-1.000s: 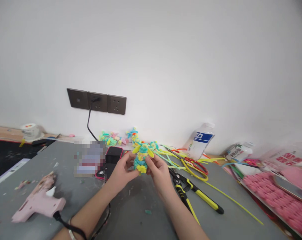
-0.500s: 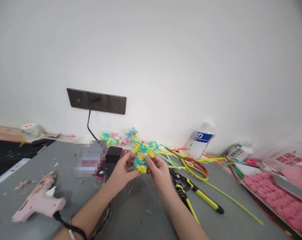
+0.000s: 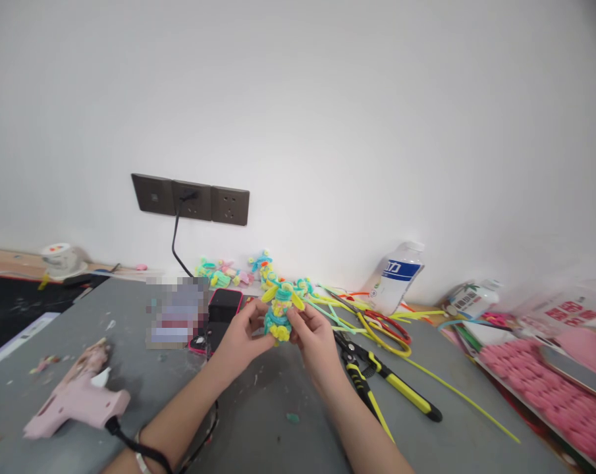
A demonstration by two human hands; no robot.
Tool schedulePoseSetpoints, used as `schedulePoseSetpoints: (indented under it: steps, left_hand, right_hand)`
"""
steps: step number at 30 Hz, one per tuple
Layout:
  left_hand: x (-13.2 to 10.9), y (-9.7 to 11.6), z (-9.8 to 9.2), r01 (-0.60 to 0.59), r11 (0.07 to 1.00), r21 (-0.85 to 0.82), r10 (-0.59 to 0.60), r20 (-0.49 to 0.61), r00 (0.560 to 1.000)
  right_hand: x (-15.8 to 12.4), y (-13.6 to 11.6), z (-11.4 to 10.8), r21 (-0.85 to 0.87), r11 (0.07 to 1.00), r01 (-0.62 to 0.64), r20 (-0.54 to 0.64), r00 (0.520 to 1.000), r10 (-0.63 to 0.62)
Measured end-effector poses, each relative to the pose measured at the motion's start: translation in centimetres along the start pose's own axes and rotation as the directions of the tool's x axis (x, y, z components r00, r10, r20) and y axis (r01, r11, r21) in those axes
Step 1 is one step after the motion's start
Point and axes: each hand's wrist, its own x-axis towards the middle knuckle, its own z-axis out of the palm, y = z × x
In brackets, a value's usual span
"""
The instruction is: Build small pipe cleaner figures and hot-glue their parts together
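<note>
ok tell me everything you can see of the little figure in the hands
The figure is turquoise and yellow and looks fuzzy, like pipe cleaner. Two yellow, leaf-like pieces flare from its upper sides, turquoise coils ring its body, and yellow bumps form the bottom. It is roughly upright, held from both sides by the left fingers and right fingers. Its far side is hidden.
</note>
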Motion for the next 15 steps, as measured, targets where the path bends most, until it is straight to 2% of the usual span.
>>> schedulePoseSetpoints:
  steps: [15]
  left_hand:
    - [0.04,-0.21,-0.11,-0.005,1.0,0.003,0.005,0.018,1.0]
  right_hand:
    - [0.05,0.02,-0.07,0.001,1.0,-0.008,-0.002,1.0,0.008]
